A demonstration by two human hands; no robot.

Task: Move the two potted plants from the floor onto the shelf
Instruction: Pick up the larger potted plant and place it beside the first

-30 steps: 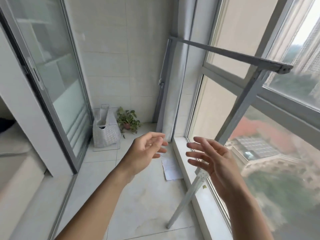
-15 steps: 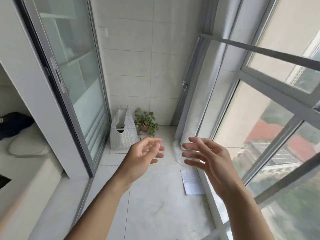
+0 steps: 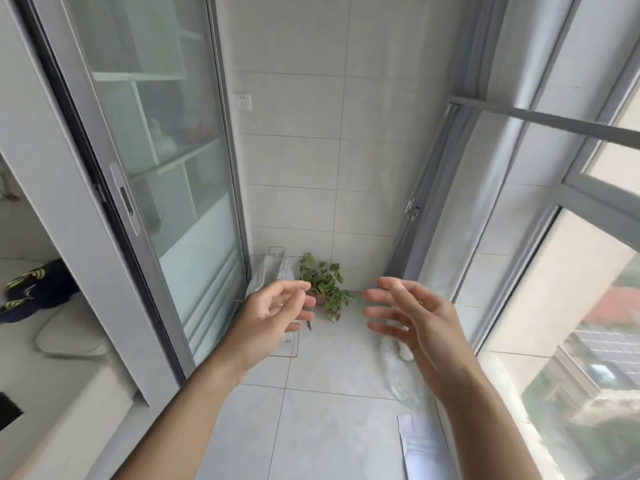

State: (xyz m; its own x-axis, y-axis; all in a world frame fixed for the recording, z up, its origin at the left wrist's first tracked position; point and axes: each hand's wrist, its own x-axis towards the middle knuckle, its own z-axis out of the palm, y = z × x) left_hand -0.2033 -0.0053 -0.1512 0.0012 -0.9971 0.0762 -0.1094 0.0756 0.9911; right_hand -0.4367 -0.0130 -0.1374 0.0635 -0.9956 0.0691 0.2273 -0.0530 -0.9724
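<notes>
Closer now, potted plant point(image 3: 325, 289) between empty, spread hands point(image 3: 273, 315)

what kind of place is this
Most likely a narrow enclosed balcony of a high apartment: a sliding glass door on one side, big windows overlooking rooftops on the other, a tiled floor with a potted plant at the far wall.

One potted plant point(image 3: 325, 289) stands upright on the tiled floor point(image 3: 332, 410) in the far corner, against the wall. It has small green leaves trailing over a reddish-brown pot that is mostly hidden by foliage.
</notes>
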